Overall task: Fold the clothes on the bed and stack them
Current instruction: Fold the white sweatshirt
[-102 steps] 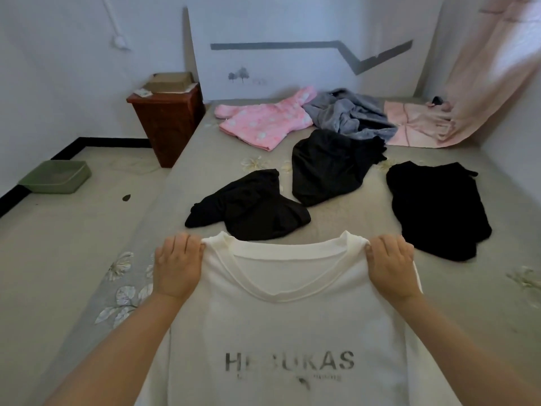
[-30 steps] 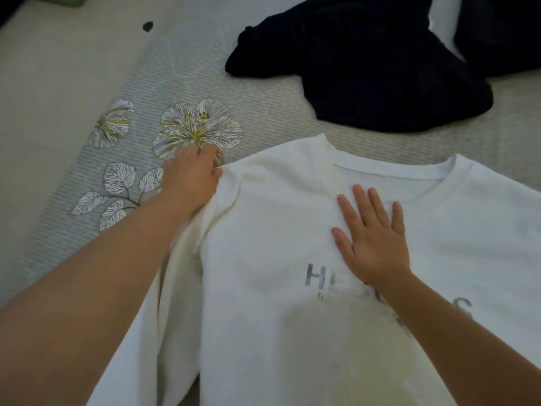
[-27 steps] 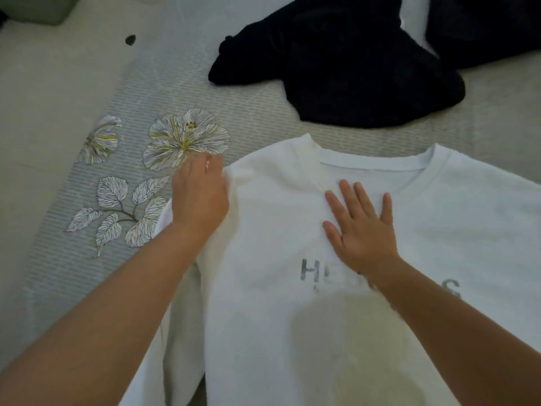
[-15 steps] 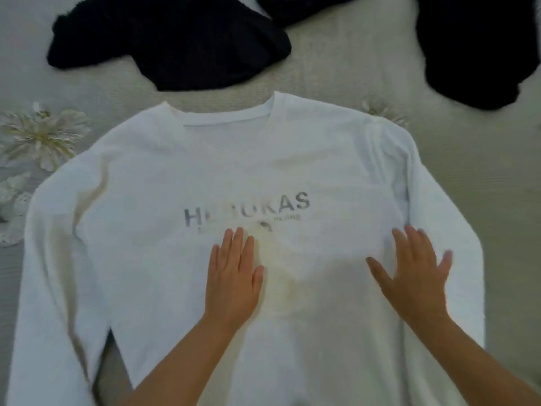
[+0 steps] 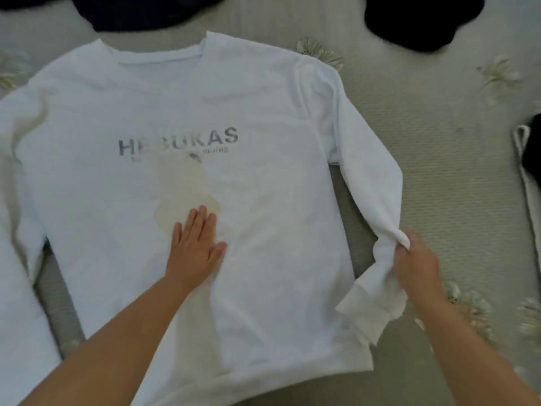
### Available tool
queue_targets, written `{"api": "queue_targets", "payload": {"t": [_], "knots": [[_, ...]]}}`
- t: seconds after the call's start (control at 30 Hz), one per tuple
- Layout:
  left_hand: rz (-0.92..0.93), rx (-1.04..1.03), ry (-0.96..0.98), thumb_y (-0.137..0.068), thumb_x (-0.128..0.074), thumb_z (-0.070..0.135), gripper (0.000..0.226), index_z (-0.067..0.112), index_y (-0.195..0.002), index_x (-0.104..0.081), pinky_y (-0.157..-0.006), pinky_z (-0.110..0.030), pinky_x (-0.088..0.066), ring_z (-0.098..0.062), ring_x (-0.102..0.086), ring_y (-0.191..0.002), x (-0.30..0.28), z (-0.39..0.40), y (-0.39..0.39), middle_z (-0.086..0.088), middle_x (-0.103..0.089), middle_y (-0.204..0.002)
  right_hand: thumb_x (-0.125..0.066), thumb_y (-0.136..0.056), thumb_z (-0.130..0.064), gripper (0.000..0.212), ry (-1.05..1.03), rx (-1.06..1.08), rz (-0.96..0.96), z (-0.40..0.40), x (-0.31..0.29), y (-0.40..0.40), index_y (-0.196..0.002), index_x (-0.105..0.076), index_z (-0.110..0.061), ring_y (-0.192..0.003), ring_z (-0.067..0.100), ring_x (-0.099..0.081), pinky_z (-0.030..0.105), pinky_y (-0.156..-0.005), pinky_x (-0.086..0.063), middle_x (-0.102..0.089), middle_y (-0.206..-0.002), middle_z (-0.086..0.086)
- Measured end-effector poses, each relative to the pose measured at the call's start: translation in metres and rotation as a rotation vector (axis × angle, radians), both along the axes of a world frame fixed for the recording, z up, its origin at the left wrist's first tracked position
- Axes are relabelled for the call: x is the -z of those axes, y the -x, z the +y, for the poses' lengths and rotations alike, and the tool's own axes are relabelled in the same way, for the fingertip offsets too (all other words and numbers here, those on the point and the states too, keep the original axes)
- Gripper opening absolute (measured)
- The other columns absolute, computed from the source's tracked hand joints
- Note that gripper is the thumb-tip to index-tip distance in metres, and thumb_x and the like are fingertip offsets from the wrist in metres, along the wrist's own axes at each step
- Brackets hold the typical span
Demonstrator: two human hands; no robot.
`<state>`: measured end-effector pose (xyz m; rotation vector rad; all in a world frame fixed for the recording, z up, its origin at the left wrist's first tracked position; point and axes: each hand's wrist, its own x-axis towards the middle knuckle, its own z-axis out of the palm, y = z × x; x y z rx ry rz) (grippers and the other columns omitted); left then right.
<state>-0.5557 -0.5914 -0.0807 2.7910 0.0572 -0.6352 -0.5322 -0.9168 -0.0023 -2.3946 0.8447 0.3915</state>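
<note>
The right hand [image 5: 417, 266] has its fingers curled round the cuff end of the white sweatshirt [image 5: 181, 118], bunching that sleeve just beside the body. The left hand [image 5: 194, 247] lies flat with straight fingers on the sweatshirt's front, below the lettering. One sweatshirt lies spread face up on the bed [image 5: 439, 171]. Beyond its collar are two dark garments [image 5: 421, 22], both cut off by the frame edge. Bare bedding lies to the right of the sweatshirt.
</note>
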Motion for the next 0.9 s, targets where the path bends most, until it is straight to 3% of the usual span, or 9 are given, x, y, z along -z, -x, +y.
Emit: {"api": "queue_targets", "payload": {"t": [0.07, 0.13, 0.33, 0.43, 0.5, 0.67, 0.77, 0.83, 0.9], "knots": [[-0.019, -0.098, 0.075, -0.075, -0.004, 0.054, 0.085, 0.006, -0.143, -0.020, -0.112, -0.036, -0.004, -0.023, -0.007, -0.142, -0.009, 0.003, 0.005, -0.012, -0.010, -0.153, -0.035, -0.096, -0.010, 0.038, -0.136, 0.070, -0.034, 0.001, -0.019, -0.019, -0.131, -0.047, -0.014, -0.113, 0.030, -0.049, 0.037, -0.093, -0.039, -0.050, -0.130, 0.014], [-0.092, -0.227, 0.113, -0.082, -0.022, 0.040, 0.071, -0.001, -0.140, -0.027, -0.112, -0.039, -0.010, -0.028, -0.013, -0.141, -0.023, 0.011, 0.016, -0.017, -0.018, -0.150, -0.037, -0.094, -0.008, 0.041, -0.351, 0.178, -0.118, 0.021, -0.040, -0.046, -0.131, -0.047, -0.021, -0.119, 0.027, -0.047, 0.036, -0.098, -0.039, -0.047, -0.135, 0.010], [-0.177, -0.477, 0.148, -0.083, -0.039, 0.022, 0.058, -0.012, -0.129, -0.039, -0.108, -0.049, -0.021, -0.041, -0.028, -0.133, -0.068, 0.071, 0.058, -0.029, -0.034, -0.140, -0.043, -0.091, -0.002, 0.018, -0.890, 0.063, -0.175, 0.189, -0.088, -0.125, -0.099, -0.058, -0.008, -0.086, 0.026, -0.057, 0.029, -0.066, -0.048, -0.059, -0.096, 0.012], [-0.216, -0.555, 0.105, -0.090, -0.051, 0.009, 0.048, -0.012, -0.131, -0.037, -0.108, -0.048, -0.022, -0.041, -0.029, -0.133, -0.088, 0.110, 0.069, -0.029, -0.033, -0.140, -0.041, -0.094, -0.007, 0.037, -1.161, -0.062, 0.028, 0.292, -0.093, -0.121, -0.131, -0.038, -0.010, -0.091, 0.026, -0.057, 0.034, -0.064, -0.053, -0.052, -0.111, 0.006], [-0.227, -0.566, 0.085, -0.091, -0.051, 0.009, 0.051, -0.006, -0.136, -0.031, -0.110, -0.043, -0.019, -0.035, -0.023, -0.137, -0.095, 0.129, 0.069, -0.023, -0.027, -0.145, -0.047, -0.094, -0.020, 0.061, -1.006, -0.218, 0.184, 0.330, -0.076, -0.110, -0.146, -0.014, -0.019, -0.110, 0.027, -0.051, 0.037, -0.077, -0.051, -0.040, -0.133, 0.004], [-0.242, -0.420, 0.105, -0.080, -0.065, 0.003, 0.054, -0.009, -0.128, -0.043, -0.104, -0.048, -0.030, -0.045, -0.036, -0.128, -0.090, 0.150, 0.034, -0.029, -0.038, -0.136, -0.049, -0.093, -0.017, 0.040, -0.462, -0.488, 0.125, 0.302, -0.032, -0.100, -0.132, -0.045, -0.007, -0.117, 0.026, -0.050, 0.032, -0.099, -0.037, -0.048, -0.134, 0.012], [-0.261, -0.245, 0.041, -0.054, -0.085, 0.001, 0.057, -0.010, -0.105, -0.063, -0.075, -0.055, -0.049, -0.047, -0.059, -0.100, -0.075, 0.147, -0.009, -0.031, -0.060, -0.112, -0.047, -0.094, -0.021, 0.048, 0.017, -0.809, 0.077, 0.243, -0.004, -0.105, -0.138, -0.034, -0.008, -0.131, 0.022, -0.036, 0.022, -0.104, -0.021, -0.036, -0.145, 0.010], [-0.281, -0.136, -0.004, -0.064, -0.076, 0.012, 0.038, -0.005, -0.097, -0.068, -0.068, -0.055, -0.051, -0.042, -0.064, -0.094, -0.067, 0.139, -0.039, -0.025, -0.066, -0.105, -0.045, -0.094, -0.028, 0.059, 0.350, -0.911, 0.088, 0.201, 0.012, -0.113, -0.144, -0.019, -0.013, -0.139, 0.021, -0.021, 0.027, -0.110, -0.017, -0.020, -0.152, 0.008], [-0.288, -0.049, -0.025, -0.076, -0.047, 0.024, 0.038, 0.000, -0.095, -0.070, -0.068, -0.053, -0.052, -0.037, -0.065, -0.095, -0.057, 0.128, -0.064, -0.020, -0.067, -0.105, -0.044, -0.093, -0.035, 0.068, 0.595, -0.916, 0.153, 0.168, 0.019, -0.121, -0.146, -0.006, -0.016, -0.141, 0.023, -0.010, 0.032, -0.112, -0.016, -0.006, -0.154, 0.008]]}}
